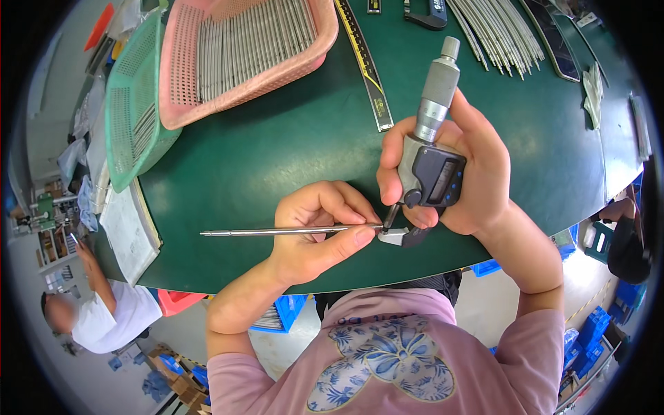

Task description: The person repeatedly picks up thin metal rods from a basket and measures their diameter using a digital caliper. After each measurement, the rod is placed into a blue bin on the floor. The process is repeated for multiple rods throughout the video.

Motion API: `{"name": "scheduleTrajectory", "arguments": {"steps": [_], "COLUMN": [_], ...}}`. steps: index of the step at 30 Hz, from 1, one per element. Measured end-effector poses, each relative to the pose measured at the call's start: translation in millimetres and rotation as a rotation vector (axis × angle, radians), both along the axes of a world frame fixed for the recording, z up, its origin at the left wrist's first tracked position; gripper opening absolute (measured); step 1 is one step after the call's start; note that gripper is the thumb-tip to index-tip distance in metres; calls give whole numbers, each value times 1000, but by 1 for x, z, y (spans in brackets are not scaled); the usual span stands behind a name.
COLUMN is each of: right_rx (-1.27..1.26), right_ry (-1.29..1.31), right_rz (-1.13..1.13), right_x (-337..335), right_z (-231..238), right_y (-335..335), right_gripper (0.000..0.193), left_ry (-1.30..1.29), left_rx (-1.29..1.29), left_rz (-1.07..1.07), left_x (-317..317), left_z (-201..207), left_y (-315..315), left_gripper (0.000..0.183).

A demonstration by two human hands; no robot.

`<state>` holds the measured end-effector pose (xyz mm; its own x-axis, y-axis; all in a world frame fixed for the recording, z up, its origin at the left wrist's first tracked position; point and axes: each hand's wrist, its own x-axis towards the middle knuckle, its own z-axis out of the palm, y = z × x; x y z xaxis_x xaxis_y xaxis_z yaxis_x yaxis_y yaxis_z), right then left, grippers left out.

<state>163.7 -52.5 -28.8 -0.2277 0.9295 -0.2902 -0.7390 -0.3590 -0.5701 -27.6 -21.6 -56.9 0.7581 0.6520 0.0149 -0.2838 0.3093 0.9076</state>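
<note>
My left hand pinches a thin metal rod between thumb and fingers; the rod lies level and points left. Its right end sits at the jaws of a digital micrometer, by the small spindle and anvil. Wrapped round the micrometer's dark body is my right hand, with the grey thimble standing up past the fingers. Whether the jaws touch the rod I cannot tell. Both hands are above the green table, near its front edge.
At the back left a pink basket holds many metal rods, beside a green basket. A ruler, a fan of loose rods and a phone lie behind. A notebook is at left; a person sits beyond.
</note>
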Motion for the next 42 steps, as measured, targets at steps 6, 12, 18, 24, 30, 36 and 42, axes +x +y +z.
{"name": "scheduleTrajectory", "arguments": {"steps": [6, 12, 18, 24, 30, 36, 42], "right_rx": [32, 40, 40, 44, 49, -45, -65], "right_ry": [24, 12, -50, -176, -88, -32, -14], "right_rz": [10, 42, 56, 54, 83, 118, 113], "right_x": [0, -1, -1, -1, 0, -1, 0], "right_z": [-3, -6, -4, 0, -2, 0, -4], "right_y": [-1, -1, 0, -2, -2, -3, -2], "right_gripper": [72, 74, 77, 76, 69, 68, 70], "left_ry": [27, 39, 36, 53, 61, 86, 50], "left_rx": [-26, -51, -46, -30, -47, 18, -3], "left_rz": [-29, -68, -76, -91, -105, -157, -125], "left_x": [0, 0, 0, 1, 2, 0, -1], "left_z": [3, 3, 3, 4, 7, 4, 2], "left_y": [2, 3, 3, 3, 4, 7, 8], "left_gripper": [13, 13, 12, 14, 17, 16, 15]}}
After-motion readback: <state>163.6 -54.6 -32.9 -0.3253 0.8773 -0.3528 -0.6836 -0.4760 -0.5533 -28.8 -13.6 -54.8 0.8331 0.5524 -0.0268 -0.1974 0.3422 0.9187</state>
